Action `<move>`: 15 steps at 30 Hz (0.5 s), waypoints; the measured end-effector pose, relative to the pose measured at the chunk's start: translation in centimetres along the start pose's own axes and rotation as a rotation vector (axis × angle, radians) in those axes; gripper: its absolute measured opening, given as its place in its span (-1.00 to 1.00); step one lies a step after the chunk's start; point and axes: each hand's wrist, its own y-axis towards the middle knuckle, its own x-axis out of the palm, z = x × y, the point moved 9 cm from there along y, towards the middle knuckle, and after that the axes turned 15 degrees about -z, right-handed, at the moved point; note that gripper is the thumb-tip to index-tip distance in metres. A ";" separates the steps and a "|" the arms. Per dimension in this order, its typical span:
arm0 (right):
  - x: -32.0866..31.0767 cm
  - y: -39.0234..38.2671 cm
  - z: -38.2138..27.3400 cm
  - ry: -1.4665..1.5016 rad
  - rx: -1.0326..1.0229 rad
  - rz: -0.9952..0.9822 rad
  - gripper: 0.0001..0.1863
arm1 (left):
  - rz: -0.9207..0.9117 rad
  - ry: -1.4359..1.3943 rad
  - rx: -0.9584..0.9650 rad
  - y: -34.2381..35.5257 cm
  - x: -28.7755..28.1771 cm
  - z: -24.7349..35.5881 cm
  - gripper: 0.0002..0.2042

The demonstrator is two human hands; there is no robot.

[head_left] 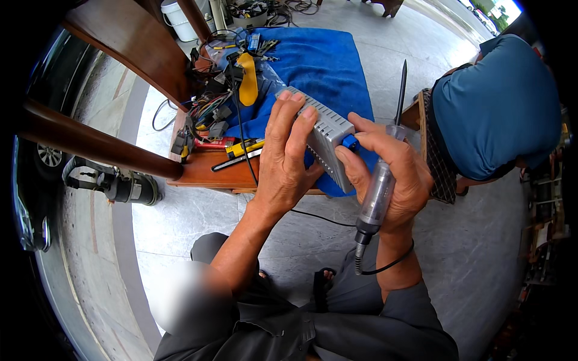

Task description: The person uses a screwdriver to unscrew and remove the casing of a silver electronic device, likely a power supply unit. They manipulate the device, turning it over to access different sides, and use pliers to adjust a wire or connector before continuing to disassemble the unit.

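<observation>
A grey metal box (330, 133) with rows of vent slots is held tilted above the bench's near edge. My left hand (282, 153) is closed round its left side, fingers over the top and thumb underneath. At the box's right end, the thumb and fingers of my right hand (394, 165) pinch a small blue connector (350, 142); whether it is fully seated cannot be seen. The same hand also holds a circuit tester (376, 195) with a clear handle against its palm. Its long dark spike points up and away, and a cord runs from its lower end.
A blue cloth (325, 57) covers much of the wooden bench (211, 171). Wires and connectors (208, 111), a yellow insole-shaped piece (247, 81) and a yellow utility knife (244, 148) lie at left. A person in a blue shirt (497, 108) sits at right; wooden posts (96, 141) stand left.
</observation>
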 end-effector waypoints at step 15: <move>1.3 1.1 -1.2 -0.061 -0.028 -0.040 -0.68 | -0.075 -0.153 -0.076 0.4 -0.3 -0.5 0.10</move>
